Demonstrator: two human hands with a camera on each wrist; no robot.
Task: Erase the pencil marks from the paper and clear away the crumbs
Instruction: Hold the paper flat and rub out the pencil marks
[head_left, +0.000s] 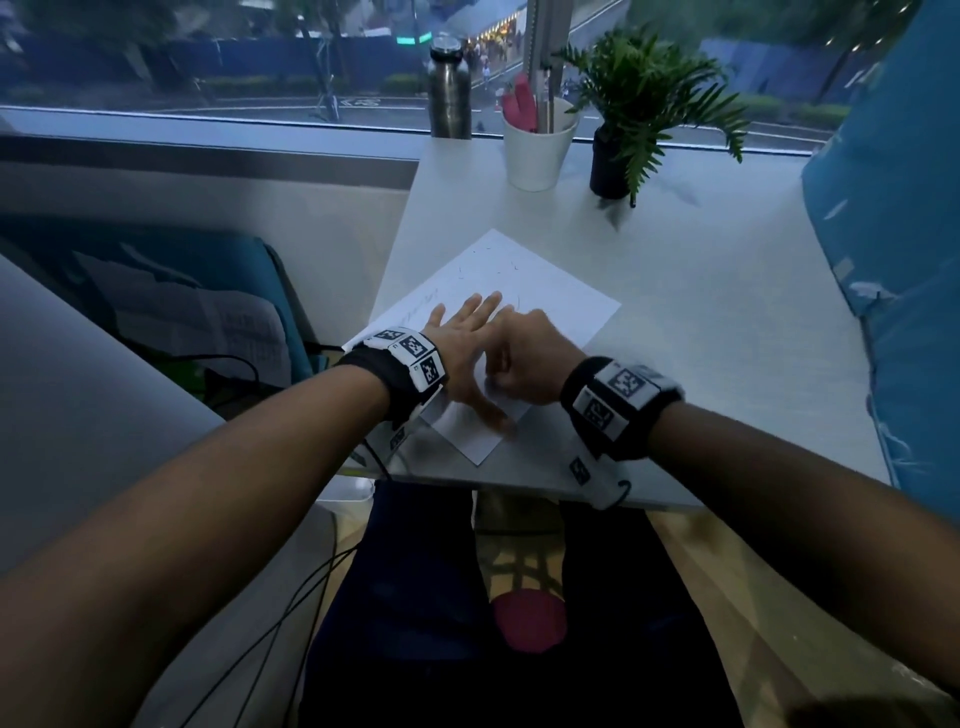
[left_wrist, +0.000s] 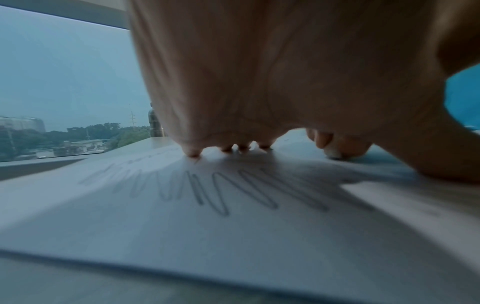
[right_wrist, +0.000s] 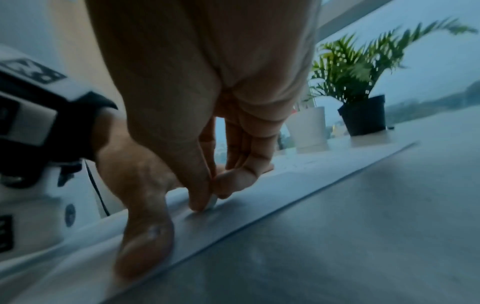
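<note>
A white sheet of paper (head_left: 550, 296) lies at an angle on the white table (head_left: 727, 332). Zigzag pencil marks (left_wrist: 207, 195) run across it under my left palm. My left hand (head_left: 467, 353) lies flat on the sheet, fingers spread and pressing it down. My right hand (head_left: 524, 364) is beside it, fingers curled, pinching a small white eraser (right_wrist: 213, 202) whose tip touches the paper (right_wrist: 259, 197) near the sheet's near corner. In the left wrist view the eraser (left_wrist: 332, 153) shows pale between the right fingertips. Dark crumbs and thin strands (head_left: 493, 267) dot the far part of the sheet.
At the table's far edge by the window stand a steel bottle (head_left: 449, 88), a white cup (head_left: 537, 145) with red-handled items and a potted fern (head_left: 639, 119). A blue cushion (head_left: 893, 249) borders the right side. Cables (head_left: 291, 597) hang below the table's left edge.
</note>
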